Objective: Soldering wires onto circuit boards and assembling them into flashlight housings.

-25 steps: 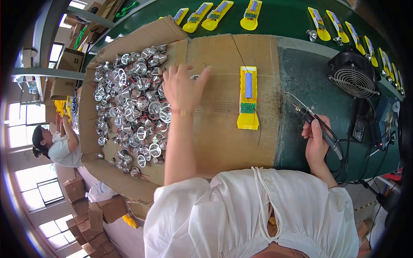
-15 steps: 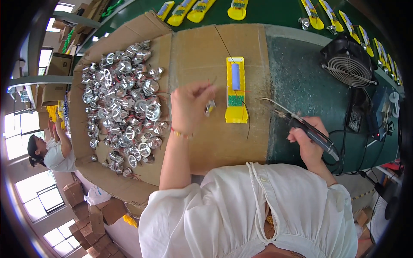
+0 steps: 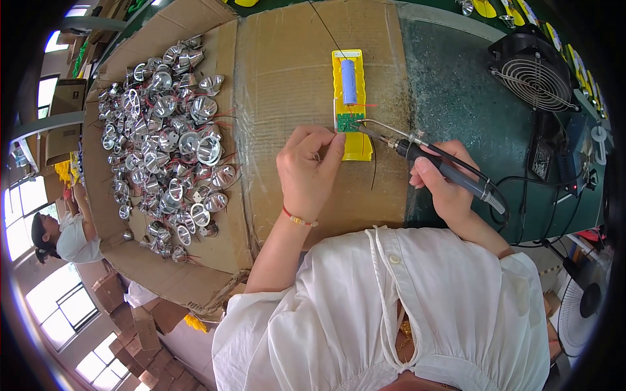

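A yellow plastic housing [image 3: 358,148] lies on the cardboard in front of me, with a blue cylindrical battery [image 3: 349,82] and a small green circuit board [image 3: 345,120] in it. My left hand [image 3: 305,166] is closed in a pinch at the board's lower left edge; what sits between its fingertips is too small to make out. In my right hand [image 3: 447,189] is a soldering iron [image 3: 427,159] with a thin curved metal tube along it. Its tip end is over the board's right side; whether it touches is unclear. Thin black and red wires stick out of the housing.
Left of the housing, a cardboard tray [image 3: 225,260] holds many shiny reflectors [image 3: 163,140] with red wires. A black fan with a wire guard [image 3: 535,85] stands at the far right, near cables. More yellow housings [image 3: 590,85] line the far right edge. Another person [image 3: 75,238] is at far left.
My left hand has moved right, to the circuit board. The soldering iron in my right hand has come left and its tip now reaches the board. The whole view has shifted slightly.
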`<state>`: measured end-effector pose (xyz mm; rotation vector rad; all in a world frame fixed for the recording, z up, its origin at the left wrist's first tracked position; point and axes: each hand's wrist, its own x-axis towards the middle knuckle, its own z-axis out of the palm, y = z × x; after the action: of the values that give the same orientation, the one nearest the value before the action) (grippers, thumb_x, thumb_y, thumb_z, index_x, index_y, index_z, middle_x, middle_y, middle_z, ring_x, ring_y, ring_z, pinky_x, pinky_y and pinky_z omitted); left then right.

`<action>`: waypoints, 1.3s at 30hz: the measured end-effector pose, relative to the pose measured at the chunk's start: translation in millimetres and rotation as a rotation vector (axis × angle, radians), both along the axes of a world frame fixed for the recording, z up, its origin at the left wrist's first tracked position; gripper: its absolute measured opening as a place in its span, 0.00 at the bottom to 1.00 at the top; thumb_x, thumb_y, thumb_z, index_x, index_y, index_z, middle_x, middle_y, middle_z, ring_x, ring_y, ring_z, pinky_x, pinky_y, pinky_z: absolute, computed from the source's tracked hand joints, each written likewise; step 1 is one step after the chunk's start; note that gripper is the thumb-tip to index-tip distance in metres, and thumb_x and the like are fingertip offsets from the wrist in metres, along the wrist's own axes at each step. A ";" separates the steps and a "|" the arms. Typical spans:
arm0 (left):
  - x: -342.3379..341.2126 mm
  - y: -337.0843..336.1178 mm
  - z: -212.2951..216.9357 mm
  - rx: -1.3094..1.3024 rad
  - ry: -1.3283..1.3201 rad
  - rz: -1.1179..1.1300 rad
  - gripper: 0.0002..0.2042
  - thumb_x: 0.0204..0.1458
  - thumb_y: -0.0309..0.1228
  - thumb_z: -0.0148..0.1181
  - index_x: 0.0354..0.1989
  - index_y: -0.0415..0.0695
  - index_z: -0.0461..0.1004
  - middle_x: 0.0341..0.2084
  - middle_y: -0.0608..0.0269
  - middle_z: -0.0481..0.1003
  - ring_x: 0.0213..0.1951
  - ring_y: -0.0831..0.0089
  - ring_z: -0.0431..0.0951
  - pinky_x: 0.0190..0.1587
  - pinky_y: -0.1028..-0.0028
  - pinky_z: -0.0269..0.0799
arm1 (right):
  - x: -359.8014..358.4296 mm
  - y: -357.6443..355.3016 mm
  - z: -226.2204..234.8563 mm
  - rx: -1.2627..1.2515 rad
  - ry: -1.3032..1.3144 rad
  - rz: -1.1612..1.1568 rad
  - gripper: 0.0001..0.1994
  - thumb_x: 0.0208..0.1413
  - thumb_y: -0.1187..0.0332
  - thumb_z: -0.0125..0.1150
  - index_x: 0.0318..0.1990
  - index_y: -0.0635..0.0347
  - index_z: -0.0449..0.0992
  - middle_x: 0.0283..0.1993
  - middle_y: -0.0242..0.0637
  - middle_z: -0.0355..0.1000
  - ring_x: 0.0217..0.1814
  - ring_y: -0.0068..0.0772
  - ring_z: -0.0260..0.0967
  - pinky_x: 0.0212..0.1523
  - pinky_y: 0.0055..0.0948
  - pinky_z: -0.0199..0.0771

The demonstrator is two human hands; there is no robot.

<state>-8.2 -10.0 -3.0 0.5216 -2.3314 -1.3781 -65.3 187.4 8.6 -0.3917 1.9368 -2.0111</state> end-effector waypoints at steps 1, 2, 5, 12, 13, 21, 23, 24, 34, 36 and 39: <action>0.2 1.2 1.0 -0.040 -0.003 0.003 0.03 0.43 0.23 0.61 0.23 0.37 0.74 0.23 0.61 0.73 0.18 0.77 0.70 0.21 0.79 0.64 | 0.6 -1.5 0.2 0.000 -0.039 -0.006 0.08 0.51 0.74 0.56 0.36 0.66 0.66 0.24 0.40 0.70 0.21 0.24 0.68 0.22 0.21 0.70; 0.3 2.1 1.6 -0.080 -0.006 0.006 0.03 0.43 0.23 0.61 0.23 0.37 0.74 0.23 0.61 0.73 0.18 0.77 0.70 0.20 0.78 0.65 | 1.1 -2.8 0.3 0.000 -0.079 -0.012 0.08 0.51 0.74 0.56 0.36 0.66 0.66 0.24 0.40 0.70 0.21 0.23 0.68 0.22 0.21 0.70; -1.0 2.0 1.4 -0.101 0.037 0.014 0.03 0.42 0.22 0.60 0.21 0.37 0.73 0.22 0.61 0.73 0.17 0.76 0.71 0.20 0.78 0.65 | 0.8 -6.1 1.3 -0.006 -0.086 -0.032 0.07 0.51 0.74 0.56 0.36 0.65 0.66 0.24 0.39 0.70 0.21 0.24 0.67 0.22 0.21 0.69; -2.5 4.3 0.4 -0.147 0.017 0.031 0.05 0.41 0.23 0.60 0.18 0.38 0.71 0.21 0.62 0.72 0.17 0.74 0.72 0.20 0.77 0.66 | 1.5 -10.4 0.5 0.040 -0.094 0.000 0.07 0.51 0.74 0.56 0.36 0.65 0.65 0.23 0.39 0.69 0.21 0.24 0.68 0.21 0.21 0.69; -3.1 4.8 -0.6 -0.145 0.024 0.043 0.05 0.41 0.23 0.60 0.18 0.38 0.71 0.20 0.62 0.72 0.17 0.73 0.72 0.20 0.77 0.66 | 2.2 -11.2 0.5 0.042 -0.078 -0.006 0.07 0.52 0.73 0.55 0.36 0.65 0.65 0.23 0.39 0.69 0.21 0.23 0.67 0.21 0.20 0.69; -4.1 3.8 0.0 -0.172 0.024 0.051 0.05 0.41 0.23 0.60 0.17 0.39 0.71 0.19 0.62 0.71 0.17 0.73 0.72 0.20 0.76 0.66 | 2.4 2.4 -1.4 -0.114 -0.095 -0.076 0.10 0.51 0.73 0.57 0.38 0.66 0.65 0.26 0.40 0.70 0.24 0.23 0.69 0.25 0.20 0.71; -5.1 3.5 -0.7 -0.148 0.021 0.049 0.05 0.41 0.23 0.61 0.17 0.39 0.71 0.19 0.62 0.71 0.17 0.73 0.71 0.20 0.76 0.66 | 1.1 4.8 -0.3 -0.106 -0.099 -0.083 0.09 0.51 0.73 0.57 0.37 0.65 0.65 0.26 0.39 0.70 0.24 0.22 0.69 0.25 0.20 0.71; -5.0 3.1 -0.7 -0.150 0.020 0.049 0.05 0.41 0.23 0.61 0.17 0.39 0.71 0.19 0.62 0.71 0.17 0.73 0.71 0.20 0.76 0.66 | 1.0 4.7 -0.6 -0.109 -0.100 -0.083 0.09 0.51 0.73 0.57 0.37 0.65 0.65 0.26 0.39 0.70 0.24 0.22 0.69 0.25 0.20 0.71; -6.3 4.7 -0.5 -0.103 0.002 0.061 0.05 0.41 0.22 0.60 0.18 0.38 0.71 0.19 0.62 0.71 0.17 0.75 0.71 0.20 0.77 0.65 | 0.7 7.9 -3.5 -0.108 -0.133 -0.081 0.09 0.51 0.71 0.59 0.36 0.65 0.66 0.26 0.37 0.70 0.23 0.21 0.68 0.24 0.19 0.71; -5.6 4.9 1.2 -0.093 -0.013 0.063 0.05 0.41 0.23 0.61 0.18 0.38 0.71 0.19 0.62 0.71 0.16 0.75 0.70 0.20 0.78 0.65 | 0.9 8.6 -3.1 -0.102 -0.139 -0.082 0.10 0.51 0.71 0.59 0.36 0.65 0.66 0.25 0.37 0.70 0.23 0.21 0.68 0.24 0.19 0.70; -0.2 4.9 4.4 -0.108 -0.062 0.079 0.03 0.42 0.23 0.61 0.22 0.37 0.74 0.20 0.61 0.71 0.18 0.75 0.70 0.21 0.79 0.65 | 0.1 9.5 -3.3 -0.103 -0.143 -0.078 0.10 0.50 0.71 0.59 0.36 0.65 0.66 0.25 0.37 0.69 0.22 0.21 0.67 0.24 0.19 0.70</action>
<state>-8.5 -5.1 1.4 0.6241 -2.3912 -1.2096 -65.1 196.9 5.3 -0.1933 1.7939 -2.1324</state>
